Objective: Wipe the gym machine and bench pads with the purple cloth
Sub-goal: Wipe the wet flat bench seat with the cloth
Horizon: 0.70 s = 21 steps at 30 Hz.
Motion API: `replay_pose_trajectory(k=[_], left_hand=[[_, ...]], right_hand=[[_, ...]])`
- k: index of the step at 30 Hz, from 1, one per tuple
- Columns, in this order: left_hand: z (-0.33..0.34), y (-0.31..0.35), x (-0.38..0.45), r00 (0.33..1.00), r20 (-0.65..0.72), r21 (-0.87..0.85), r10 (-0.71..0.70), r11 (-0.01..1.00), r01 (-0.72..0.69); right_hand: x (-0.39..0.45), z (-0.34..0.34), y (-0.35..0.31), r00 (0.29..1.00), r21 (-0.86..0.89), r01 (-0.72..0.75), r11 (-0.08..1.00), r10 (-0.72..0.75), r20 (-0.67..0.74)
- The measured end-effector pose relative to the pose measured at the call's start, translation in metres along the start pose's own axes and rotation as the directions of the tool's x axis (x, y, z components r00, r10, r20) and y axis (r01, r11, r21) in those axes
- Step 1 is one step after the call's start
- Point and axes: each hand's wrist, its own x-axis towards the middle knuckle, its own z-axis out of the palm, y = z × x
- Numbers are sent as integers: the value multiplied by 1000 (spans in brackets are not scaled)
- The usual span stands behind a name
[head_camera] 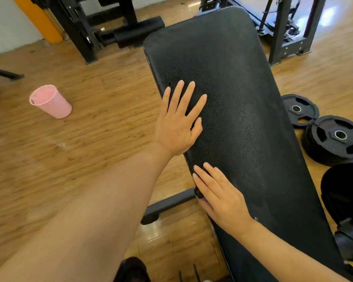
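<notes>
- While the left hand (176, 123) lies flat and open on the bench pad (243, 119), fingers spread, its palm sits right at the pad's left edge, with the heel of the hand overhanging the floor side.
- Nearer the camera, the right hand (220, 197) presses down on the same left edge, fingers straight and together; a small bit of purple cloth (201, 197) peeks out under its fingers at the rim, the rest hidden, so whether the hand grips it or only pins it I cannot tell.
- The surface runs long from near right to far centre, its far end rounded; most of it to the right of both hands and beyond them lies bare.
- Left of the pad the wooden floor (90, 129) is wide open, holding only a pink cup (50, 101) well apart from the bench.
- A black frame bar (167, 206) sticks out leftward under the pad, near the right hand.
- Right of the pad, two weight plates (332, 137) lie on the floor close to its edge.
- Black machine frames (84, 33) stand at the far side.
</notes>
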Motion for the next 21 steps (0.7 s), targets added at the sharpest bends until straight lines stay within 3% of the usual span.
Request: replay_pose_trajectory(k=[3, 6, 8, 10, 12, 15, 17, 19, 21], left_hand=[[0, 0, -1, 1000, 16, 4, -4, 1000, 3], [1, 1, -1, 1000, 8, 12, -14, 1000, 13], [0, 1, -2, 1000, 17, 13, -10, 1000, 10], [0, 2, -4, 1000, 17, 21, -7, 1000, 7], [1, 3, -5, 1000, 16, 36, 1, 999, -2], [3, 4, -7, 1000, 20, 65, 16, 998, -17], [3, 4, -7, 1000, 10, 66, 15, 998, -16], [4, 5, -8, 1000, -7, 59, 16, 998, -15], [4, 6, -8, 1000, -19, 50, 16, 999, -15]], right_hand=[[24, -2, 11, 989, 0, -137, 991, 136, -57], [44, 3, 14, 878, 80, -439, 895, 446, -175], [37, 10, -5, 824, 124, -512, 850, 527, -211], [14, 12, -23, 900, 77, -404, 912, 411, -149], [-8, 6, -22, 981, -15, -194, 981, 194, -24], [-5, -8, 1, 996, -78, -78, 994, 82, 47], [15, -8, 13, 970, -60, -240, 969, 238, -38], [36, -5, 18, 863, 46, -488, 872, 489, -129], [44, 3, 8, 760, 136, -610, 781, 625, -177]])
